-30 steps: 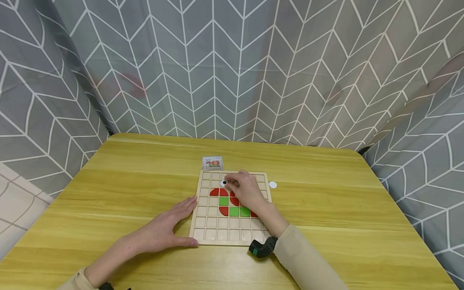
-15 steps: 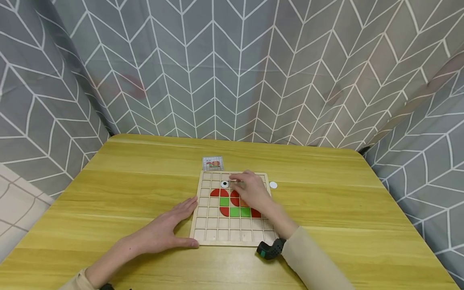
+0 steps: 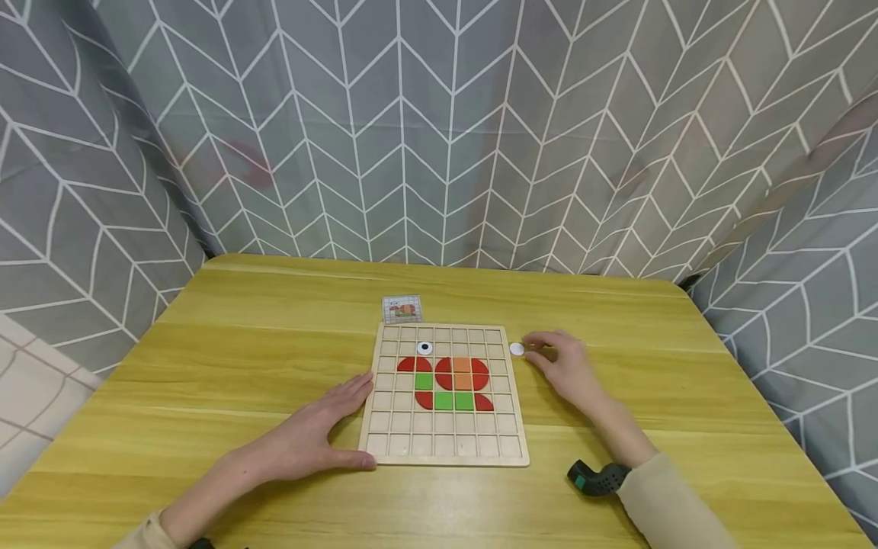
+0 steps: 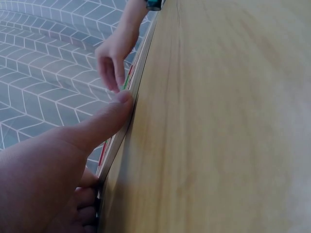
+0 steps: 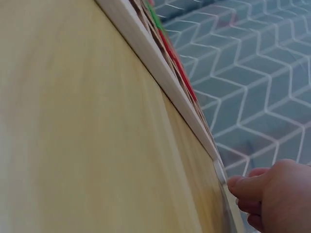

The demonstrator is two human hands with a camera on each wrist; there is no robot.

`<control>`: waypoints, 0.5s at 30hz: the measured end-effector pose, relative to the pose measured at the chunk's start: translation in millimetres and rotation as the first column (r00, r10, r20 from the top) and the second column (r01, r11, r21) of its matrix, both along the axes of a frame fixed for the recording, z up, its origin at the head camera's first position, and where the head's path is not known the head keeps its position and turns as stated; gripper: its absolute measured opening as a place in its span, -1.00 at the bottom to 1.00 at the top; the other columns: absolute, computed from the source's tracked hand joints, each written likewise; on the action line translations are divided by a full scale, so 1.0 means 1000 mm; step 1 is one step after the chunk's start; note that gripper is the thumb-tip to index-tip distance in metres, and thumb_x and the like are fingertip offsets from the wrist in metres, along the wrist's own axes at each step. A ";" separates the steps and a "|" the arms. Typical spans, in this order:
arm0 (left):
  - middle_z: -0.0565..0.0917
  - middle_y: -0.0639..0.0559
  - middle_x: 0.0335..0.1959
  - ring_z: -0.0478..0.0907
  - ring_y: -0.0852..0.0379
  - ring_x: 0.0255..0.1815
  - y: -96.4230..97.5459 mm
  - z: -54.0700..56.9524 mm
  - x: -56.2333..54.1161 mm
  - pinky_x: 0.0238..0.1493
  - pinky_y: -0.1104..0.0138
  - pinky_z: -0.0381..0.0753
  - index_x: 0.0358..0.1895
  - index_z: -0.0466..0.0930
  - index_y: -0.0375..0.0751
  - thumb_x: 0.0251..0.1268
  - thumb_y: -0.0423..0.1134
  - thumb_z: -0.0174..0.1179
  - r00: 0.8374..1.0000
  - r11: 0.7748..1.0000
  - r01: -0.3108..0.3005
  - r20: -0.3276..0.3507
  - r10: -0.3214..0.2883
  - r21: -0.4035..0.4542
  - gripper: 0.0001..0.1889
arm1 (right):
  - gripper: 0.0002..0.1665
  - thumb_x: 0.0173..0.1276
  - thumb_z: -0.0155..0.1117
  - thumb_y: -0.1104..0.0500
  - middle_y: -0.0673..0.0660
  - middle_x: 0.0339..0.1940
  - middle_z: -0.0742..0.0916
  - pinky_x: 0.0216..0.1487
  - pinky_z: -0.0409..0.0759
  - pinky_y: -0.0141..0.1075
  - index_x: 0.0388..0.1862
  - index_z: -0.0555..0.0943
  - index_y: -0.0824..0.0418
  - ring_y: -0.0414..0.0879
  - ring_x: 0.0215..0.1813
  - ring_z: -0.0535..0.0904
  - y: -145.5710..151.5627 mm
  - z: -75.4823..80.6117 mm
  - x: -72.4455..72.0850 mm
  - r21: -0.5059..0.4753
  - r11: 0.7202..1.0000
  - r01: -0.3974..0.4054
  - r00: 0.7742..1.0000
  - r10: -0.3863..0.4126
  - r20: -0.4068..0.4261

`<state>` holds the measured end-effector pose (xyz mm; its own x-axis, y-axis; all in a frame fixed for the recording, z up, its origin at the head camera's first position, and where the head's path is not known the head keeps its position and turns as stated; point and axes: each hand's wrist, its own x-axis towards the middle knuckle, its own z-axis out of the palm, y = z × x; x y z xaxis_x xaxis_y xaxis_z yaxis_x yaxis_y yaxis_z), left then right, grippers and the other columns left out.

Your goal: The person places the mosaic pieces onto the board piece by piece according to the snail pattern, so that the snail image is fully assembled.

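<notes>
A square wooden grid board (image 3: 412, 447) lies on the table. Red, green and orange tiles fill some cells, and a white disc with a black dot (image 3: 425, 348) sits above the red tiles. My left hand (image 3: 317, 428) rests along the board's left side, fingers extended to its edge and thumb at the near left corner. Right of the board, my right hand (image 3: 569, 369) has thumb and index finger apart, their tips right at the edge of a plain white disc (image 3: 517, 349) on the table. In the right wrist view the fingertips partly hide each other.
A small printed card (image 3: 402, 309) with a gridded picture lies behind the board's far left corner. The wooden table (image 3: 638, 328) extends around it. Grey patterned curtain (image 3: 439, 137) hangs behind and at both sides.
My right hand has left the black-dotted disc in its cell and moved right, off the board, to the plain white disc. The left hand stays at the board's side.
</notes>
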<state>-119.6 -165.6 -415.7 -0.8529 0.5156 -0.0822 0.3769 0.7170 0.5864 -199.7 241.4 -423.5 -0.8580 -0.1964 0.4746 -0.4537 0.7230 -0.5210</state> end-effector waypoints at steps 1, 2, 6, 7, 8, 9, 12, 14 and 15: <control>0.00 0.07 0.65 -0.02 -0.10 0.63 0.000 0.000 0.000 0.50 -0.17 0.16 0.60 0.05 -0.09 -0.03 0.49 0.28 1.000 1.000 -0.002 0.002 0.002 0.001 0.19 | -0.72 0.17 0.50 0.36 0.15 -0.26 0.78 -0.15 0.70 -0.12 -0.10 0.76 0.26 0.02 -0.19 0.68 0.004 -0.001 0.001 0.002 1.000 0.003 1.000 -0.003 0.010; 0.00 0.08 0.65 -0.02 -0.10 0.63 0.000 0.000 0.000 0.50 -0.17 0.16 0.61 0.05 -0.08 -0.03 0.49 0.29 1.000 1.000 -0.005 0.001 0.005 0.001 0.19 | -0.70 0.18 0.50 0.35 0.14 -0.24 0.78 -0.14 0.70 -0.11 -0.08 0.75 0.25 0.02 -0.16 0.69 0.006 -0.002 0.003 0.003 1.000 0.004 1.000 -0.004 0.020; 0.00 0.08 0.65 -0.01 -0.10 0.63 -0.001 0.000 0.000 0.50 -0.16 0.17 0.60 0.05 -0.08 -0.03 0.49 0.29 1.000 1.000 -0.009 -0.007 0.009 0.000 0.19 | -0.67 0.23 0.49 0.23 0.10 -0.17 0.78 -0.05 0.66 -0.06 0.01 0.74 0.17 0.01 -0.08 0.68 0.006 -0.004 0.004 0.030 1.000 -0.005 0.999 0.003 0.045; 0.01 0.07 0.65 -0.01 -0.10 0.63 -0.001 0.000 0.000 0.50 -0.16 0.17 0.60 0.06 -0.08 -0.03 0.49 0.29 1.000 1.000 -0.008 -0.011 0.008 0.000 0.19 | -0.67 0.25 0.49 0.21 0.09 -0.16 0.78 -0.05 0.65 -0.06 0.01 0.74 0.16 0.00 -0.08 0.67 0.004 -0.004 0.004 0.033 0.999 -0.011 0.999 0.010 0.044; 0.01 0.07 0.65 -0.01 -0.10 0.63 -0.001 0.000 0.000 0.50 -0.16 0.17 0.60 0.06 -0.09 -0.03 0.49 0.29 1.000 1.000 -0.005 -0.014 0.005 0.001 0.18 | -0.68 0.25 0.48 0.21 0.08 -0.17 0.77 -0.06 0.65 -0.08 0.00 0.75 0.15 -0.02 -0.09 0.67 0.003 -0.005 0.004 0.028 0.999 -0.017 0.999 0.016 0.046; 0.01 0.06 0.65 -0.01 -0.11 0.63 -0.001 0.000 0.000 0.50 -0.16 0.18 0.60 0.06 -0.09 -0.02 0.49 0.29 1.000 1.000 -0.002 -0.016 0.002 0.002 0.18 | -0.70 0.25 0.48 0.21 0.07 -0.19 0.77 -0.08 0.65 -0.11 -0.02 0.75 0.16 -0.03 -0.11 0.66 0.001 -0.006 0.004 0.023 0.999 -0.023 0.999 0.022 0.043; 0.02 0.06 0.64 -0.01 -0.10 0.63 0.000 0.000 -0.001 0.50 -0.15 0.18 0.60 0.06 -0.10 -0.02 0.48 0.29 1.000 1.000 0.001 -0.018 -0.001 0.001 0.18 | -0.76 0.26 0.47 0.23 0.03 -0.26 0.76 -0.16 0.64 -0.18 -0.08 0.76 0.16 -0.09 -0.18 0.65 0.000 -0.008 0.004 0.016 0.999 -0.041 0.999 0.041 0.013; 0.01 0.07 0.64 -0.01 -0.10 0.63 0.000 0.000 -0.001 0.50 -0.15 0.18 0.60 0.06 -0.10 -0.02 0.49 0.29 1.000 1.000 0.001 -0.018 -0.001 -0.002 0.18 | -0.80 0.26 0.47 0.24 0.02 -0.28 0.76 -0.19 0.65 -0.21 -0.12 0.77 0.17 -0.10 -0.20 0.66 0.001 -0.010 0.004 0.013 0.998 -0.056 0.998 0.056 -0.018; 0.01 0.07 0.65 -0.01 -0.10 0.63 0.001 0.000 -0.001 0.50 -0.16 0.18 0.60 0.06 -0.09 -0.02 0.49 0.29 1.000 1.000 0.001 -0.018 -0.001 -0.005 0.18 | -0.81 0.26 0.46 0.25 0.02 -0.28 0.77 -0.19 0.66 -0.22 -0.13 0.77 0.17 -0.10 -0.20 0.67 0.001 -0.011 0.004 0.011 0.998 -0.061 0.998 0.061 -0.033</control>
<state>-120.5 -165.0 -415.9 -0.8540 0.5157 -0.0693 0.3879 0.7197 0.5759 -196.0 242.4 -434.4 -0.8280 -0.2527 0.5005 -0.5139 0.6989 -0.4974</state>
